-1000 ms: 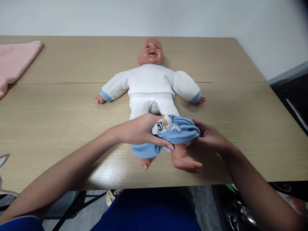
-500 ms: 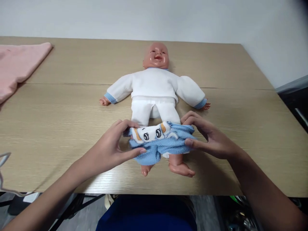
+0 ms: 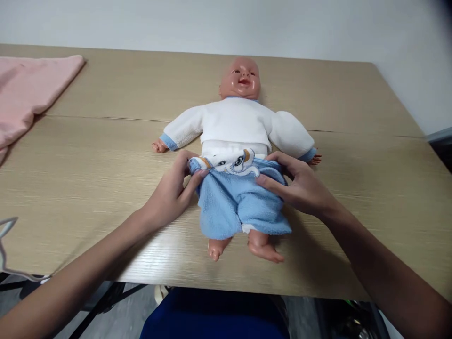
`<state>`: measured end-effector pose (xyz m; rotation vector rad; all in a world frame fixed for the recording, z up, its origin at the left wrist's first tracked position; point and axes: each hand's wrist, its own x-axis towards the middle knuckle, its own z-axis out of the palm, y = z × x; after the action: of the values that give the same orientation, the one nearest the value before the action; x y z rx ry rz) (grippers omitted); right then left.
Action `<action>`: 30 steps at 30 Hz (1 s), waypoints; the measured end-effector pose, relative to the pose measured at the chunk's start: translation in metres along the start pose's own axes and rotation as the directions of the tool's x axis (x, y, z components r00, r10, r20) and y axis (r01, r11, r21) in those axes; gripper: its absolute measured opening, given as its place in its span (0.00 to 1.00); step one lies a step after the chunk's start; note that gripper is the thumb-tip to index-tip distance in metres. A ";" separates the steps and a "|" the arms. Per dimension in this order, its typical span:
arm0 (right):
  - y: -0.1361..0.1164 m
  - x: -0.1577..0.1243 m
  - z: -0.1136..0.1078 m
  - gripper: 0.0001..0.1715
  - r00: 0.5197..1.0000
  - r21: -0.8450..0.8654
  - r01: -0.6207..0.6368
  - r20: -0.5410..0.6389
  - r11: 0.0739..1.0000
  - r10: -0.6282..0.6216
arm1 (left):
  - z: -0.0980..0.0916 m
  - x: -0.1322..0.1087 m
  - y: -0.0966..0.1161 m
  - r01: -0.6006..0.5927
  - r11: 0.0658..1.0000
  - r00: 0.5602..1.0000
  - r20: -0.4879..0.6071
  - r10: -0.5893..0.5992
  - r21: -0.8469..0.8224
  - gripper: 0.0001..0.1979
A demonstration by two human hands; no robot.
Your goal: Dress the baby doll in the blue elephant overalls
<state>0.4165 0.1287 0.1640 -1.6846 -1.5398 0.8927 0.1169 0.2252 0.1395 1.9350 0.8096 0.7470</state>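
A baby doll in a white top with blue cuffs lies face up on the table, its feet towards me. Blue fleece pants with an embroidered animal face at the waist cover its legs up to the hips. My left hand pinches the waistband on the left side, thumb in front and fingers behind it. On the right side, my right hand grips the waistband the same way. Both bare feet stick out of the pant legs. A white strip of clothing shows above the waistband.
Pink cloth lies at the left edge of the wooden table. A pale cable hangs over the front left of the table. A white wall rises behind.
Both hands have pulled the blue pants up the doll's legs, from around the knees to the hips. The bunched fabric has spread out over the legs.
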 end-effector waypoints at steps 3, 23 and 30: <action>-0.008 0.004 -0.002 0.18 0.997 -0.089 0.078 0.007 0.993 -0.078 | 0.000 0.010 0.001 -0.014 0.999 1.000 0.018 0.013 0.041 0.10; 0.003 0.032 0.001 0.15 0.988 0.006 0.027 -0.154 1.000 -0.025 | -0.002 0.066 -0.009 0.015 1.000 1.000 0.000 -0.015 0.027 0.17; 0.003 0.048 0.011 0.10 0.941 0.185 0.096 -0.336 0.978 -0.029 | 0.003 0.075 -0.023 -0.110 0.991 0.988 -0.101 0.118 0.079 0.18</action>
<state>0.4116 0.1765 0.1536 -1.5406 -1.2270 0.6637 0.1590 0.2905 0.1317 2.0350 0.8045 0.9060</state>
